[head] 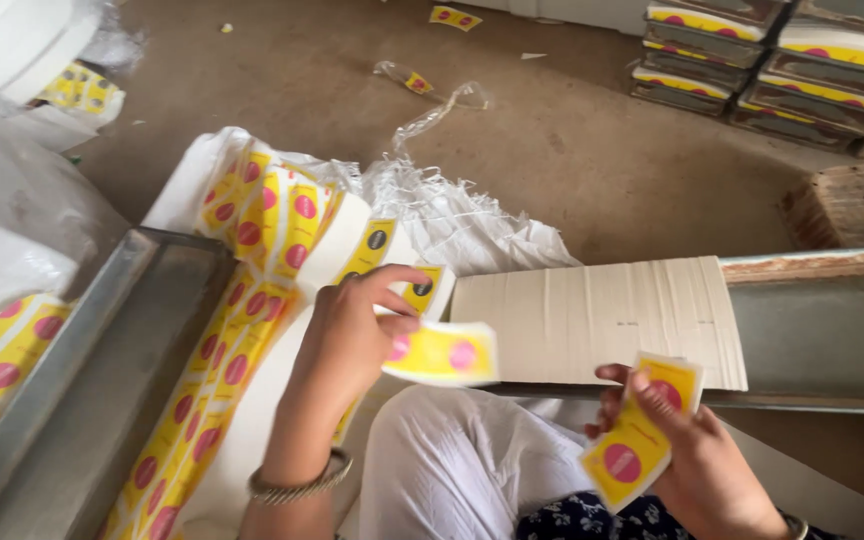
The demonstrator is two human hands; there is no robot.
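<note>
My left hand (pixel 352 335) pinches a small yellow packet with pink dots (pixel 444 354), held out flat above my knee in white cloth (pixel 452 465). Its fingers rest by a strip of yellow packets with black dots (pixel 377 245). My right hand (pixel 697 455) grips a stack of the same yellow packets (pixel 637 440), tilted, near the lower right. A long heap of joined yellow and pink packets (pixel 252 290) lies on white sheeting just left of my left hand.
A flat piece of cardboard (pixel 602 320) lies on a grey metal tray edge (pixel 822 330). Another metal tray (pixel 82 370) runs at the left. Torn clear plastic (pixel 452 200) lies on the brown floor. Stacked boxes (pixel 782 70) stand at the top right.
</note>
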